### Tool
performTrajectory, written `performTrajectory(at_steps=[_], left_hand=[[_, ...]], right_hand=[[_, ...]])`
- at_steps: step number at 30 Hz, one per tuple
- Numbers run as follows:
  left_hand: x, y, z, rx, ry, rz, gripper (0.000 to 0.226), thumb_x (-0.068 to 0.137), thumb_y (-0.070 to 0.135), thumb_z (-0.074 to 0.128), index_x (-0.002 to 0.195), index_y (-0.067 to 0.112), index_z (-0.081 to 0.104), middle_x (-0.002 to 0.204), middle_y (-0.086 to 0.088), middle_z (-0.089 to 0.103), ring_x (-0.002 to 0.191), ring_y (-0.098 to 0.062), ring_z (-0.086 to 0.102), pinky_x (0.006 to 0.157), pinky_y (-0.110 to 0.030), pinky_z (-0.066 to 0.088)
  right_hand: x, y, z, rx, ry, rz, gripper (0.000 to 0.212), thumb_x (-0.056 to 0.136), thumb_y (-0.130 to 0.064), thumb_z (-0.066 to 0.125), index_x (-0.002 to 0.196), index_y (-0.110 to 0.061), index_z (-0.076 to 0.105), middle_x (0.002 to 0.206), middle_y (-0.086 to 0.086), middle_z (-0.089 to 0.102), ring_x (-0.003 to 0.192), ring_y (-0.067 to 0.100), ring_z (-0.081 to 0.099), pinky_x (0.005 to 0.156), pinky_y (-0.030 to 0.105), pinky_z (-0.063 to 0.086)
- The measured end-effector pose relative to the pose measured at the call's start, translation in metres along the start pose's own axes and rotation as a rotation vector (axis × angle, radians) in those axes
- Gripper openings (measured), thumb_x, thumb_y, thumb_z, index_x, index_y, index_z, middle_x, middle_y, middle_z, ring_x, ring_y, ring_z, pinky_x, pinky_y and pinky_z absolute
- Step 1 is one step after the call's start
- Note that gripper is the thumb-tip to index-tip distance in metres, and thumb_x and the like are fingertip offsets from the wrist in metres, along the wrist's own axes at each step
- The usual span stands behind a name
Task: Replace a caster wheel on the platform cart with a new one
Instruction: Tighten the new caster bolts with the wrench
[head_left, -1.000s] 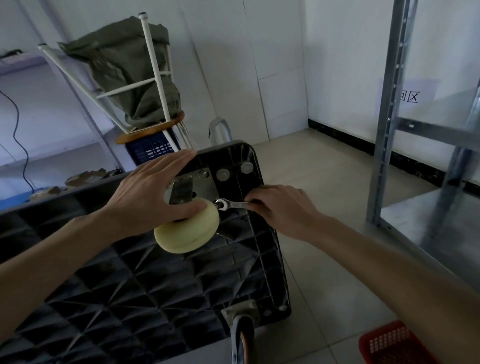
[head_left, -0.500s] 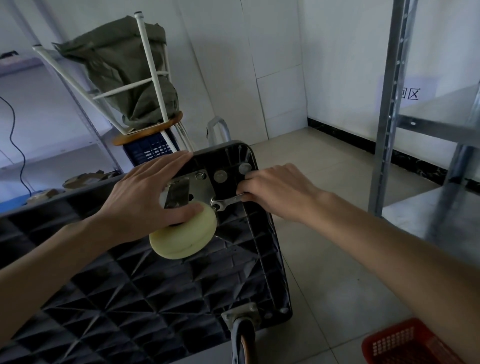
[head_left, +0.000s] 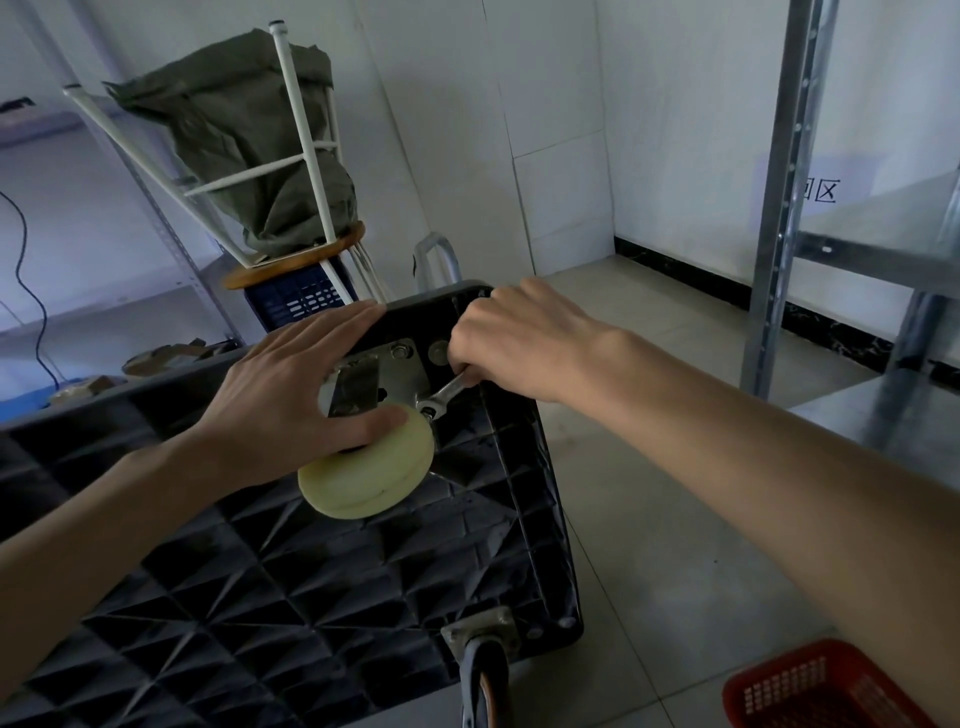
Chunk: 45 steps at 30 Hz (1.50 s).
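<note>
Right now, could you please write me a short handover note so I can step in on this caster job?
Left hand: rests on the cream caster wheel, thumb pressing it steady.
Right hand: grips the wrench, whose head sits on a bolt at the mounting plate corner.
The cart lies upside down; a dark caster sits at the near corner.
Done: cream wheel's plate seated on the cart.
Left: probably finish the bolts; I cannot tell which are tight.

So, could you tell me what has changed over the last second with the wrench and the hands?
The right hand swung the wrench handle away from the person, toward the cart's far edge, its head staying on the bolt by the cream caster wheel. The left hand stayed resting on the wheel.
</note>
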<state>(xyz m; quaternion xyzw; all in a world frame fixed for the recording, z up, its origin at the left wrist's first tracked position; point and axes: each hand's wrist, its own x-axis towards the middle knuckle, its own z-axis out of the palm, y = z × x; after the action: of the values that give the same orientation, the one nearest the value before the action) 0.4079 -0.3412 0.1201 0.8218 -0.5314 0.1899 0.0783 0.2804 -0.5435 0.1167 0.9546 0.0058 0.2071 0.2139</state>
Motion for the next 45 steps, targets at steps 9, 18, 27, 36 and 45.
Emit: performTrajectory(at_steps=[9,18,27,36,45], left_hand=[[-0.001,0.002,-0.001,0.013,-0.002,-0.008,0.101,0.068,0.091,0.037,0.156,0.046,0.017,0.146,0.036,0.016,0.143,-0.011,0.028,0.108,-0.034,0.026],[-0.001,0.002,-0.001,0.001,-0.008,-0.017,0.101,0.067,0.091,0.036,0.156,0.046,0.017,0.151,0.033,0.020,0.145,-0.013,0.030,0.110,-0.042,0.031],[0.000,0.006,-0.002,-0.003,-0.019,-0.043,0.103,0.065,0.091,0.036,0.156,0.046,0.018,0.150,0.035,0.016,0.145,-0.013,0.028,0.110,-0.042,0.031],[-0.001,0.007,-0.004,-0.005,-0.029,-0.063,0.104,0.065,0.091,0.036,0.156,0.045,0.019,0.147,0.035,0.016,0.145,-0.014,0.029,0.110,-0.044,0.032],[-0.001,0.002,0.000,-0.007,-0.029,-0.069,0.104,0.066,0.093,0.034,0.156,0.046,0.017,0.161,0.023,0.023,0.146,-0.015,0.029,0.112,-0.045,0.030]], right_hand=[[-0.033,-0.005,0.045,0.413,0.008,0.163,0.021,0.102,-0.039,0.056,0.111,-0.032,0.073,0.104,-0.002,0.071,0.097,0.025,0.067,0.074,0.035,0.044],[-0.047,-0.035,0.103,0.661,0.149,0.386,0.024,0.102,-0.048,0.050,0.107,-0.035,0.070,0.092,-0.009,0.067,0.084,0.022,0.064,0.066,0.032,0.043],[-0.056,-0.082,0.133,1.053,0.322,0.618,0.025,0.100,-0.041,0.056,0.079,-0.034,0.068,0.060,-0.010,0.060,0.054,0.009,0.056,0.052,0.033,0.048],[-0.058,-0.083,0.125,1.049,0.279,0.591,0.026,0.101,-0.038,0.055,0.079,-0.027,0.063,0.061,-0.010,0.055,0.055,0.010,0.052,0.049,0.029,0.040],[-0.063,-0.079,0.119,1.034,0.237,0.544,0.021,0.101,-0.038,0.055,0.094,-0.025,0.070,0.068,-0.008,0.061,0.056,0.011,0.055,0.051,0.031,0.042]])
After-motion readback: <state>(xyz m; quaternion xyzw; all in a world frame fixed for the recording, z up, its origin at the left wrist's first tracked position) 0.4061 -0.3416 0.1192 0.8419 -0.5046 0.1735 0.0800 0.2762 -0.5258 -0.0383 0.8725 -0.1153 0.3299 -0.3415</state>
